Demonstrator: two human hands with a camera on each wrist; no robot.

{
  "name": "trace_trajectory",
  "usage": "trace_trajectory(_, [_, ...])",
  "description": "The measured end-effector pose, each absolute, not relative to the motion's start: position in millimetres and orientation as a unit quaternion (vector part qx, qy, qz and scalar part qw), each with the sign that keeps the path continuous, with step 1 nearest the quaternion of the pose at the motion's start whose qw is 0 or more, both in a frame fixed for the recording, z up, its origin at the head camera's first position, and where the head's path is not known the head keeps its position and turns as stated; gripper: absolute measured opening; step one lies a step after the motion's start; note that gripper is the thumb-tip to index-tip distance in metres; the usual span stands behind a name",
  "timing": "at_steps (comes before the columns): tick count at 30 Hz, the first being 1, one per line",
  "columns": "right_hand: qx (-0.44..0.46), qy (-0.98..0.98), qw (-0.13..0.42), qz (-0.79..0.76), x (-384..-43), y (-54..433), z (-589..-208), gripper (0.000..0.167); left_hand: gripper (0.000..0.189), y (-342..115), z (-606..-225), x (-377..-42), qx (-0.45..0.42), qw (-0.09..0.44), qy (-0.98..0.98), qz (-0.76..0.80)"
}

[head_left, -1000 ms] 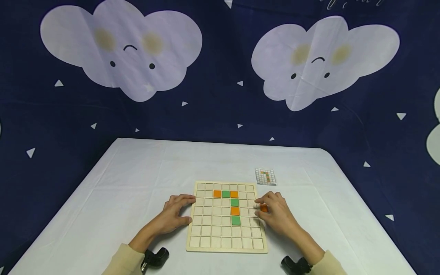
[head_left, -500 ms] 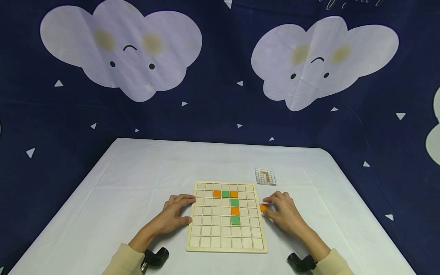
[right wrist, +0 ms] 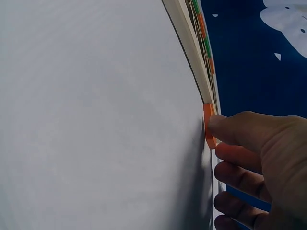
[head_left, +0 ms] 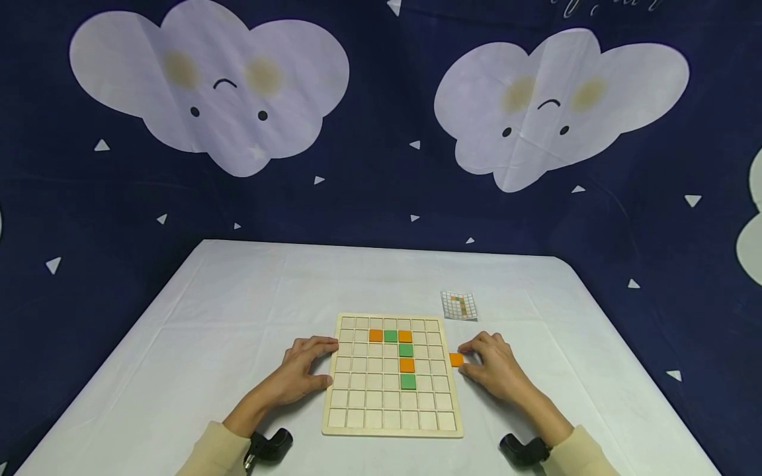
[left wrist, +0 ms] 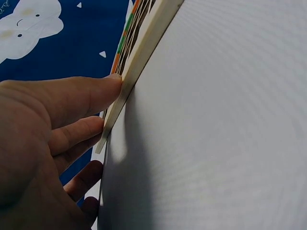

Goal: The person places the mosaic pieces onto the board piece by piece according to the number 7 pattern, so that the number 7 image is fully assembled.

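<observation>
A pale wooden grid board [head_left: 364, 400] lies on the table, with orange and green square tiles set in an angled line in its cells. My left hand [head_left: 303, 370] rests against the board's left edge, thumb and forefinger extended and touching the rim; the left wrist view shows the thumb [left wrist: 103, 91] on that edge. A loose orange tile [head_left: 456, 359] lies flat against the outside of the board's right edge. My right hand [head_left: 494, 367] pinches its outer end between thumb and forefinger. In the right wrist view the thumb [right wrist: 235, 128] covers part of this tile [right wrist: 208, 122].
A small printed card [head_left: 460, 306] with a coloured grid pattern lies beyond the board's far right corner. White cloth covers the table [head_left: 238, 311]. A dark blue backdrop [head_left: 381, 198] with clouds hangs behind it. Black wrist devices [head_left: 270, 446] sit below both hands.
My right hand has drawn back to the right from over the board's edge, so more of the orange tile shows. The left hand and the board have stayed put.
</observation>
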State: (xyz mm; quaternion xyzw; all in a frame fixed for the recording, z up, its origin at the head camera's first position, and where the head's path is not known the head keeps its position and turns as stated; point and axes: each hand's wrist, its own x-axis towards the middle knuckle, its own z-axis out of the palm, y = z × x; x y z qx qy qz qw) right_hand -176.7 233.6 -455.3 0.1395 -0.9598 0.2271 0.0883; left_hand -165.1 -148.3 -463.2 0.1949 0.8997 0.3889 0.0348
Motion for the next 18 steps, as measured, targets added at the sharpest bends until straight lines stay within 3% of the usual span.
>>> trace_trajectory(18, [0.161, -0.957, 0.090, 0.225, -180.1, 237.5, -458.5, 0.018, 0.057, -148.3, -464.7, -166.2, 0.195, 0.037, 0.898, 0.392])
